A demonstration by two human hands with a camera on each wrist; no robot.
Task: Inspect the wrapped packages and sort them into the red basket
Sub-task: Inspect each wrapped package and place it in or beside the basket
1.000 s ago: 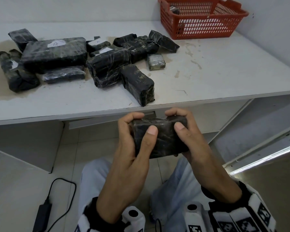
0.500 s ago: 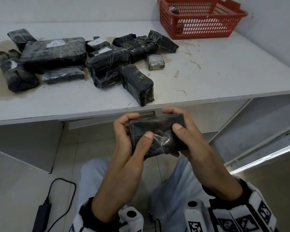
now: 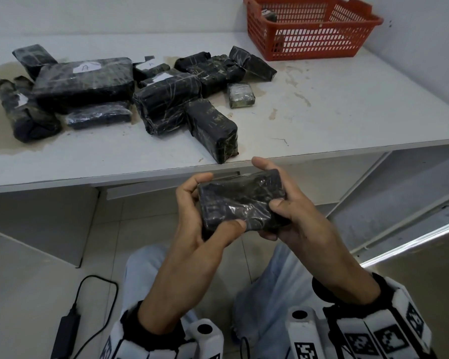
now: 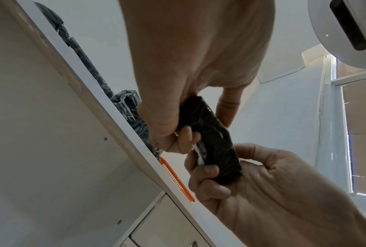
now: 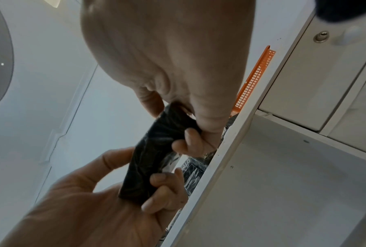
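Note:
Just below the table's front edge, both hands hold one black plastic-wrapped package (image 3: 241, 203) over my lap. My left hand (image 3: 192, 206) grips its left end, thumb on the near top corner. My right hand (image 3: 293, 203) grips the right end, thumb on top and index finger over the far edge. The left wrist view shows the package (image 4: 213, 138) edge-on, as does the right wrist view (image 5: 154, 153), with fingers curled under it. The red basket (image 3: 309, 45) stands at the table's far right with one small package (image 3: 268, 15) inside. Several black packages (image 3: 166, 99) lie on the table's left half.
The white table (image 3: 347, 112) is stained and bare between the pile and the basket. A wall rises close behind and to the right of the basket. A black charger with its cable (image 3: 65, 332) lies on the floor at left. A shelf frame (image 3: 399, 203) runs under the table at right.
The package has tilted, its right end now higher. My left thumb has slid toward the near corner. Both hands have risen slightly toward the table edge.

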